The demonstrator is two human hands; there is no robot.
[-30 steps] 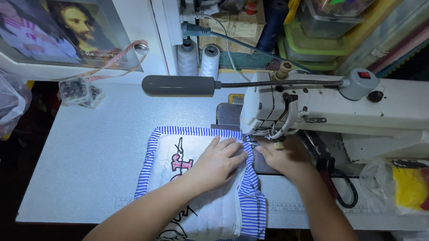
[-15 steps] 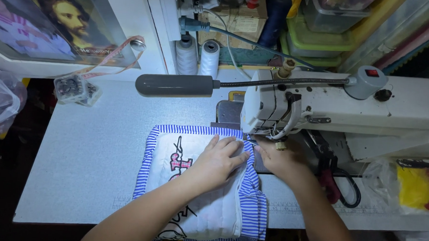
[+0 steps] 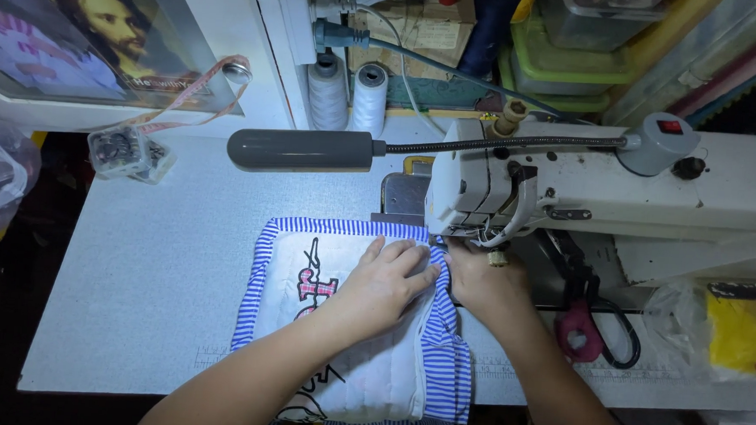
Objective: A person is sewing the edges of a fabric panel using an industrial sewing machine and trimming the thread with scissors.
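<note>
A white quilted fabric piece with a blue-and-white striped border (image 3: 349,349) lies on the grey table (image 3: 159,270), its far right corner under the head of a white sewing machine (image 3: 586,197). My left hand (image 3: 387,282) rests flat on the fabric, fingers spread toward the needle area. Just below the machine head, my right hand (image 3: 487,279) presses the striped edge; its fingertips are hidden in the shadow by the presser foot. A pink and black print shows on the white panel beside my left hand.
A grey gooseneck lamp (image 3: 299,151) reaches left from the machine. Two thread cones (image 3: 350,95) stand behind it. A small clear box (image 3: 122,152) and a measuring tape (image 3: 195,91) lie far left. Red-handled scissors (image 3: 592,331) sit right of my right arm. Plastic bags flank both table ends.
Both hands stay on the fabric by the needle. The fabric and hands have shifted very little; the view has tilted slightly.
</note>
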